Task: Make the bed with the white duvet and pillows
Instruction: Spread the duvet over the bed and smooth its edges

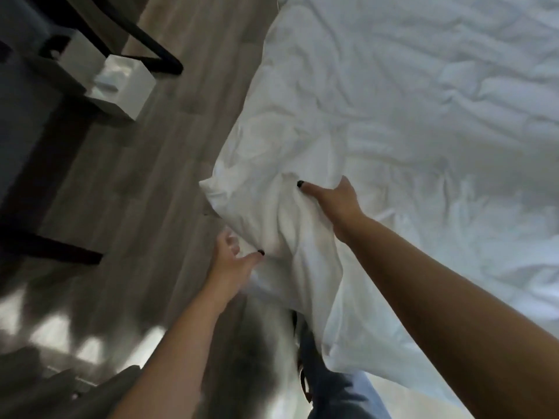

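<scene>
Duvet is white and pretty crumpled, spread over the bed and filling everything from 12 to 4 o'clock on my feed. One bunched corner of it hangs off the bed edge, near dead center, over the floor. My right hand has that bunch: thumb on top with a dark nail showing, the other fingers buried in the fabric, so the grip is closed on the duvet. My left hand sits just at 7 o'clock of the bunch, fingers spread and reaching into the underside of the fabric; its thumb tip touches the cloth, but I honestly can't tell if that grip is pinching anything, it's blurry there. Both forearms come in bare from the bottom edge.

Further out, a wood-look floor runs along the bed from 11 to 7 o'clock. A leg in blue jeans shows at 6 o'clock. Up at 10 o'clock there's a small white bin beside dark furniture legs.
</scene>
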`<action>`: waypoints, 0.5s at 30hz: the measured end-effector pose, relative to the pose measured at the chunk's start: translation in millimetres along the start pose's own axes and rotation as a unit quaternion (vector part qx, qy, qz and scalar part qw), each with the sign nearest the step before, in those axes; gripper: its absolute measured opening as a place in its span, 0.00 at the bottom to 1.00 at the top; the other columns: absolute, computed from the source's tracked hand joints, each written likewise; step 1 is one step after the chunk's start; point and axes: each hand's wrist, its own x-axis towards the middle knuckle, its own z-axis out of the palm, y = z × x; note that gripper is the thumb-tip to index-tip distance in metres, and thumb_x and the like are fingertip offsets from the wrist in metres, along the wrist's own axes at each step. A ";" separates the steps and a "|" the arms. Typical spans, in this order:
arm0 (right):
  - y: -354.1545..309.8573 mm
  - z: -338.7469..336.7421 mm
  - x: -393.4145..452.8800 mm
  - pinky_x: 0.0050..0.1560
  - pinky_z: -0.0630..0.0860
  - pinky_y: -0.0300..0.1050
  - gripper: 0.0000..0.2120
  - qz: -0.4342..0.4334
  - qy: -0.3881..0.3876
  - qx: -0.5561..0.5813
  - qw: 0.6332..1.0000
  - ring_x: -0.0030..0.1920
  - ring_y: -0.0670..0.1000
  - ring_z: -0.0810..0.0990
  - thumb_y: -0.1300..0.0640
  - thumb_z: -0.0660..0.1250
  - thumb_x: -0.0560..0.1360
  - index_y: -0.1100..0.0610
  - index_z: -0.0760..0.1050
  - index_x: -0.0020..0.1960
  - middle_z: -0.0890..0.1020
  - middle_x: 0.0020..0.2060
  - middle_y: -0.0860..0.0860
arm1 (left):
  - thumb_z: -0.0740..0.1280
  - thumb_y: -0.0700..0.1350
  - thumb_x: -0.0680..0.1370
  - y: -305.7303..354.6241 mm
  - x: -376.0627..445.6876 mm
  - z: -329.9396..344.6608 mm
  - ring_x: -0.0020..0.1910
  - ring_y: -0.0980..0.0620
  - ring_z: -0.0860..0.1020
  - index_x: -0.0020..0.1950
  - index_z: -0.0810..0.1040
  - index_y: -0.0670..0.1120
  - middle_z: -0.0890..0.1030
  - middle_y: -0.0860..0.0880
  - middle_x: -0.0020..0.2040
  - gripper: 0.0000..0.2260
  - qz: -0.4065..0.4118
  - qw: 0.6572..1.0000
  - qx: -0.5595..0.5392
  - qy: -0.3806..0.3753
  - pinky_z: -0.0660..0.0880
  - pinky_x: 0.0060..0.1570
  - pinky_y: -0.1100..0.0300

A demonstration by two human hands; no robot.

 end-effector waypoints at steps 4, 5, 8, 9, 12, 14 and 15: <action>-28.0 -12.6 62.9 0.43 0.83 0.50 0.27 0.029 -0.019 0.079 0.996 0.45 0.56 0.85 0.53 0.79 0.65 0.60 0.77 0.60 0.85 0.48 0.55 | 0.83 0.50 0.60 40.0 88.7 -11.5 0.79 0.45 0.47 0.79 0.39 0.50 0.46 0.45 0.80 0.63 0.110 0.941 0.320 0.008 0.49 0.77 0.47; -37.0 -16.7 77.5 0.40 0.82 0.48 0.23 0.034 -0.024 0.089 0.995 0.45 0.56 0.85 0.56 0.78 0.67 0.60 0.77 0.59 0.85 0.48 0.56 | 0.84 0.51 0.59 52.6 106.1 -13.0 0.79 0.46 0.40 0.79 0.35 0.49 0.40 0.46 0.80 0.67 0.118 0.917 0.380 -0.008 0.44 0.77 0.48; -61.3 -23.7 109.1 0.40 0.80 0.47 0.26 0.057 -0.040 0.089 0.994 0.47 0.55 0.85 0.57 0.79 0.66 0.58 0.74 0.61 0.84 0.50 0.55 | 0.83 0.61 0.53 84.7 152.9 -16.9 0.79 0.47 0.37 0.78 0.31 0.51 0.38 0.47 0.80 0.73 0.135 0.830 0.532 -0.093 0.42 0.76 0.45; -67.6 -24.4 116.5 0.44 0.81 0.49 0.28 0.067 -0.058 0.078 0.993 0.48 0.56 0.84 0.58 0.80 0.65 0.57 0.74 0.61 0.83 0.51 0.55 | 0.82 0.64 0.52 96.0 161.8 -14.4 0.79 0.46 0.43 0.79 0.35 0.51 0.44 0.47 0.81 0.72 0.138 0.798 0.573 -0.124 0.45 0.76 0.45; -82.2 -23.8 130.0 0.55 0.79 0.49 0.29 0.068 -0.105 -0.028 0.992 0.54 0.54 0.81 0.57 0.80 0.65 0.53 0.74 0.63 0.79 0.56 0.52 | 0.80 0.62 0.60 121.7 175.8 2.1 0.69 0.46 0.70 0.72 0.63 0.50 0.72 0.49 0.68 0.46 0.156 0.745 0.621 -0.186 0.67 0.64 0.53; -87.8 -20.1 129.7 0.46 0.78 0.40 0.26 0.031 -0.137 -0.136 0.981 0.51 0.50 0.79 0.56 0.80 0.65 0.51 0.76 0.61 0.78 0.53 0.48 | 0.77 0.57 0.68 128.7 173.3 19.0 0.61 0.48 0.76 0.64 0.71 0.50 0.78 0.51 0.61 0.29 0.169 0.745 0.594 -0.251 0.72 0.55 0.56; -87.5 -18.4 129.5 0.42 0.76 0.37 0.24 0.014 -0.148 -0.178 0.973 0.49 0.49 0.79 0.56 0.80 0.65 0.52 0.77 0.59 0.78 0.50 0.47 | 0.76 0.55 0.70 129.5 171.2 28.4 0.61 0.49 0.76 0.64 0.74 0.51 0.78 0.52 0.61 0.25 0.177 0.742 0.579 -0.287 0.72 0.56 0.57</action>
